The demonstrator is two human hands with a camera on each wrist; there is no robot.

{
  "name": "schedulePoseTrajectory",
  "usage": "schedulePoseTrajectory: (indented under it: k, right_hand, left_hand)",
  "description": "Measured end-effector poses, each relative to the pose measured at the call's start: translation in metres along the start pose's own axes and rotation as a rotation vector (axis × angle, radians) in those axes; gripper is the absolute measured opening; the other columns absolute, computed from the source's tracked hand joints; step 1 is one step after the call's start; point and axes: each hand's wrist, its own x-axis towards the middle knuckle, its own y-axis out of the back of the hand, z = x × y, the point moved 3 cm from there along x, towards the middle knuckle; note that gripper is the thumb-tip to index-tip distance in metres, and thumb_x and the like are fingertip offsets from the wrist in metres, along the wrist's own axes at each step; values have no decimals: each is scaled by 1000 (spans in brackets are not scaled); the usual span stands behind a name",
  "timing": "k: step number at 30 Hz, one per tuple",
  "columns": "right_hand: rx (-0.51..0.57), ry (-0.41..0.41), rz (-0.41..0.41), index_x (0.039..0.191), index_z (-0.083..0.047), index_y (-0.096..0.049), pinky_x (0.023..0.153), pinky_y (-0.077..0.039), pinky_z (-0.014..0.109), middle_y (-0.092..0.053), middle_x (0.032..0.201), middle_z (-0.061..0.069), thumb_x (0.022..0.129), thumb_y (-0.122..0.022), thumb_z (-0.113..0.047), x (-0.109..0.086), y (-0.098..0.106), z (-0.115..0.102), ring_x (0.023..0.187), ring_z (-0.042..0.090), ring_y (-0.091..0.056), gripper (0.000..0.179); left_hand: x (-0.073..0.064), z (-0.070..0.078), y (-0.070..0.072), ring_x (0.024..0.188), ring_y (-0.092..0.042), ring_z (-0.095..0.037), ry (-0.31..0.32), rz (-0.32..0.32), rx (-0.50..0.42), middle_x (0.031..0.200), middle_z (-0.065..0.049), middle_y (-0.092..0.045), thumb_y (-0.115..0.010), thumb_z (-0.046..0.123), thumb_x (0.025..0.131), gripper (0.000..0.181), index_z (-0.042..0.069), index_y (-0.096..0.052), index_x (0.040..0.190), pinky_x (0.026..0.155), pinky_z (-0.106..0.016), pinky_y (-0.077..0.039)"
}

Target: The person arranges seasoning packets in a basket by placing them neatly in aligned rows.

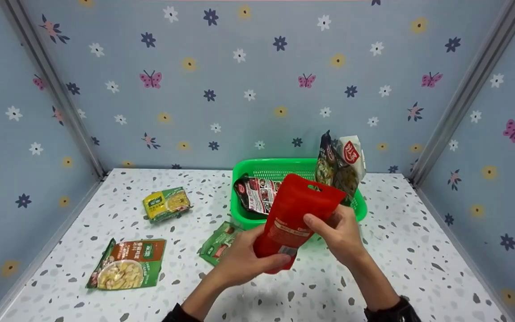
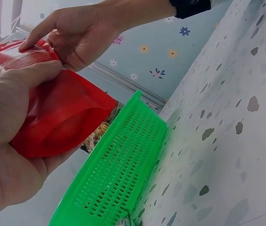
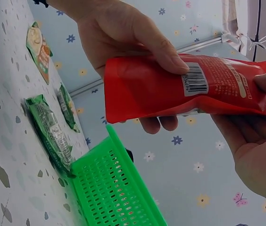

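Observation:
A red stand-up pouch with a hang hole and a barcode is held tilted in the air, in front of a green basket. My left hand grips its lower left side, thumb across the barcode face. With the thumb on the front and fingers behind, my right hand pinches the pouch's right edge. In the left wrist view the bottom fold of the red pouch faces the camera. The right wrist view shows both hands on the pouch, fingers curled underneath it.
In the basket lie a black-and-red packet and upright dark and white packets. A green packet lies by its front left corner, partly hidden. Further left are a yellow-green packet and a brown-green packet. Patterned walls surround the speckled table.

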Motion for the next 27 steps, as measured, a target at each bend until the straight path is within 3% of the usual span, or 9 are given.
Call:
schedulePoseTrajectory:
  k: [6, 17, 23, 27]
  right_hand:
    - [-5, -13, -13, 139, -3, -73, 96, -72, 40, -84, 128, 12, 102, -69, 2, 0, 0, 0, 113, 32, -83, 37]
    - [-7, -98, -34, 143, -6, -70, 101, -70, 40, -82, 133, 11, 106, -68, -4, 1, 1, 2, 118, 33, -81, 37]
    - [42, -195, 28, 155, -9, -61, 107, -68, 38, -77, 144, 11, 109, -70, -8, 4, -4, 2, 131, 31, -77, 47]
    - [48, -253, 104, 160, -8, -55, 111, -65, 31, -70, 157, 13, 110, -71, -10, 4, -9, -1, 146, 30, -70, 53]
  left_hand:
    - [0, 0, 1, 120, -79, -21, -20, -8, -5, 136, 2, -81, -86, 29, 102, 51, 25, -68, 150, 99, -31, -68]
    - [0, -1, 2, 113, -81, -19, -43, 34, 6, 131, 1, -83, -86, 29, 102, 46, 24, -72, 145, 93, -31, -69]
    - [0, 3, 6, 109, -83, -19, -126, 155, 85, 130, 0, -85, -89, 28, 100, 50, 19, -73, 147, 91, -30, -70]
    - [-1, 9, 7, 102, -85, -18, -235, 309, 285, 125, -3, -86, -93, 23, 96, 52, 12, -74, 144, 86, -31, -71]
